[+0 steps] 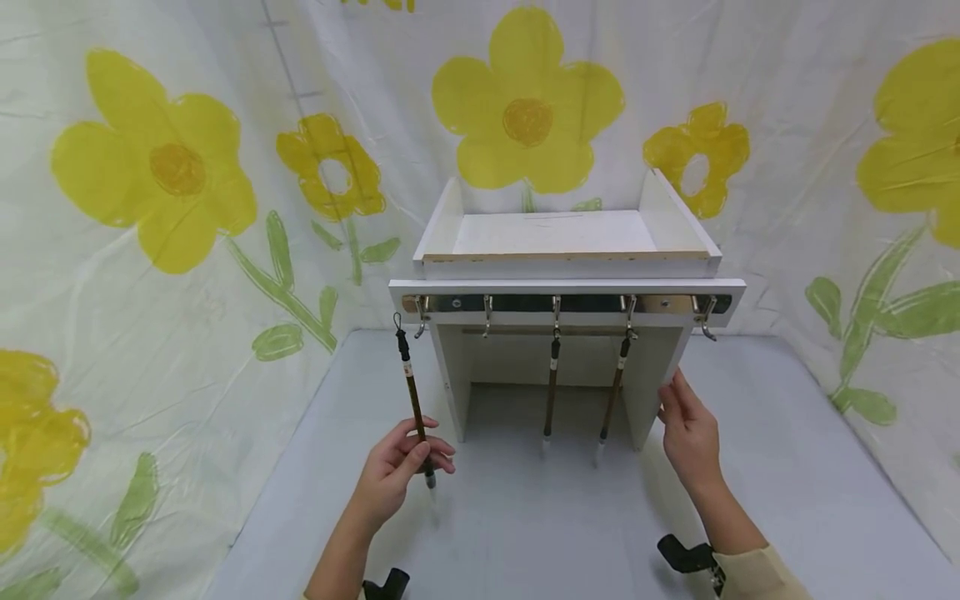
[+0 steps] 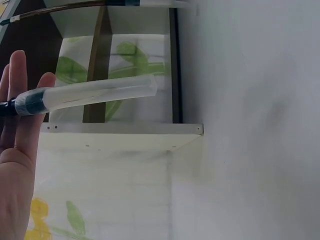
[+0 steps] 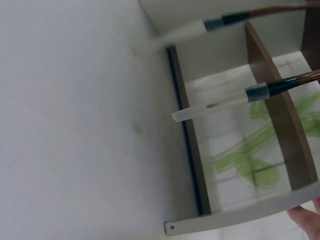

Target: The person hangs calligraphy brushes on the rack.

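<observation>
My left hand (image 1: 393, 471) pinches a calligraphy brush (image 1: 415, 392) near its lower end, left of a white shelf rack (image 1: 566, 287). The brush stands nearly upright, its hanging loop up beside the leftmost hook (image 1: 421, 315) and apart from it. In the left wrist view, a clear cap (image 2: 105, 93) covers its tip. Two more capped brushes, a middle one (image 1: 552, 387) and a right one (image 1: 615, 387), hang from hooks on the rack. My right hand (image 1: 688, 429) touches the rack's right side panel (image 1: 660, 375); only a few fingertips show in the right wrist view.
A metal hook rail (image 1: 525, 302) runs along the rack's front, with bare hooks at the left and far right. The rack stands on a pale table (image 1: 525, 533). Behind hangs a white sheet (image 1: 405, 108) with yellow flowers.
</observation>
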Demonstrator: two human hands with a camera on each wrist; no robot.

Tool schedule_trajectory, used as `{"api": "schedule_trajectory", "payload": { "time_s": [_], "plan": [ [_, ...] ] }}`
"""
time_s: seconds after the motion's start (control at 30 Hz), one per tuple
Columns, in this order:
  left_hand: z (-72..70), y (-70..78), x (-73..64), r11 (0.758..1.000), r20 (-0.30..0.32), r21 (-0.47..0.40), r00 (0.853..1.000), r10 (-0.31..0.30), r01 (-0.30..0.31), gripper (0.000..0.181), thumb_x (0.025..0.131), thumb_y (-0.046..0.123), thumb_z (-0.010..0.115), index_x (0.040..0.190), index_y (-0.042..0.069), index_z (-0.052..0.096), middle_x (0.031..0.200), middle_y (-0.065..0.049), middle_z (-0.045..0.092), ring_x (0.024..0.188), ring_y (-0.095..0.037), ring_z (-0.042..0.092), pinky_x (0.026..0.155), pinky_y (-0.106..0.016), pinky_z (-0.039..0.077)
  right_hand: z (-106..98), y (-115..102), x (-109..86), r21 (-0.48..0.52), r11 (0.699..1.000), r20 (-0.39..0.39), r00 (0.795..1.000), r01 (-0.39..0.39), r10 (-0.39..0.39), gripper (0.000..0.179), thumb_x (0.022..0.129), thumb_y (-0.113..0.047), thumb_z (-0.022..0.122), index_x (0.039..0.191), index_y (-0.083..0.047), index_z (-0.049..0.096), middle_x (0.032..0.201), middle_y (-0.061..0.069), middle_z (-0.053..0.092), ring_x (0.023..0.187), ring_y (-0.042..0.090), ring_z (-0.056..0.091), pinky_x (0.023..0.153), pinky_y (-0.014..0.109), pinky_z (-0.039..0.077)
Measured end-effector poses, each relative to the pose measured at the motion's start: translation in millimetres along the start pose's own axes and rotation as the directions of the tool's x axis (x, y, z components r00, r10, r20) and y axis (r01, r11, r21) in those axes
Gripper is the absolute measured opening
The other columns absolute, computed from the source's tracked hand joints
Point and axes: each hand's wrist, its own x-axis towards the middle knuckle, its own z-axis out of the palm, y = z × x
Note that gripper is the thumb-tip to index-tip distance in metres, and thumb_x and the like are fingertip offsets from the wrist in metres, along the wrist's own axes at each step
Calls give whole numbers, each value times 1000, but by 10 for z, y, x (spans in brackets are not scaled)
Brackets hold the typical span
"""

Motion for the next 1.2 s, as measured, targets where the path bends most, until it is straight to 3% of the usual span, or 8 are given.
{"api": "schedule_trajectory", "payload": {
  "time_s": [0.27, 0.73, 0.9, 1.03, 1.2],
  "plan": [
    [137, -22, 37, 999, 58, -31, 998, 26, -24, 29, 106, -7, 39, 133, -3, 49, 107, -29, 70, 88, -29, 75, 85, -38, 63, -5, -4, -9, -3, 1000, 5, 1000, 1, -1, 48, 109, -22, 47, 155, -29, 39, 157, 3, 44, 119, -13, 49, 85, 10, 51],
    [325, -69, 126, 993, 181, -112, 983, 45, -25, 32, 106, -8, 36, 136, -6, 47, 110, -36, 66, 93, -32, 74, 88, -41, 62, -10, -15, -10, -52, 999, 10, 1000, -17, 17, 47, 109, -26, 46, 156, -31, 37, 158, 3, 43, 126, 1, 53, 83, 7, 50],
    [359, -93, 130, 994, 203, -109, 978, 43, -21, 32, 105, -8, 38, 136, -6, 47, 110, -36, 66, 92, -35, 73, 89, -43, 61, -14, -1, -9, -24, 1000, 13, 1000, -5, 5, 47, 109, -23, 47, 155, -29, 39, 157, 4, 43, 120, -12, 50, 84, 11, 52],
    [384, -103, 135, 995, 211, -98, 977, 22, -2, 32, 106, -7, 39, 136, -5, 48, 111, -35, 67, 92, -36, 73, 88, -46, 61, -19, 1, -1, -19, 1000, 18, 1000, -4, 4, 48, 109, -23, 47, 155, -30, 38, 158, 2, 43, 122, -10, 50, 86, 16, 53],
    [395, -113, 130, 993, 215, -92, 975, -55, 76, 30, 107, -1, 41, 136, -2, 50, 112, -33, 68, 93, -36, 73, 88, -45, 61, -15, 2, 7, -11, 1000, 18, 1000, -3, 3, 48, 109, -21, 48, 155, -30, 39, 158, 1, 43, 122, -8, 51, 85, 17, 54]
  ]
}}
